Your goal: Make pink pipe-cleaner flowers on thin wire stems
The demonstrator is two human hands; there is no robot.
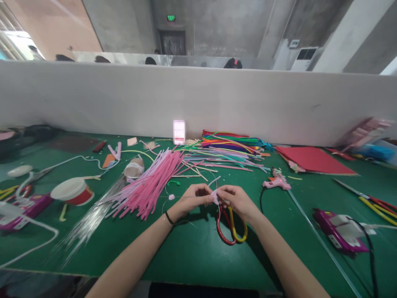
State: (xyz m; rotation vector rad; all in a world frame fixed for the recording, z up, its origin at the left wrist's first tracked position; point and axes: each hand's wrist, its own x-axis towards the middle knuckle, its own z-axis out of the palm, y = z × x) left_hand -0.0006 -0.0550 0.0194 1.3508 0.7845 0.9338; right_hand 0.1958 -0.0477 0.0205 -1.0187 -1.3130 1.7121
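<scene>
Forearms (136,252) are extended from seven and five o'clock; a pale pink piece (214,197) is pinched between left hand (195,197) and right hand (237,199), apparently being shaped; steady pressure seems called for.

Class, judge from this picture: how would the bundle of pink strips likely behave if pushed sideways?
The pink strips would probably fan apart, since their ends splay and no tie shows. They look light, being so thin. Some might slide separately, as their ends lie unevenly.
</scene>
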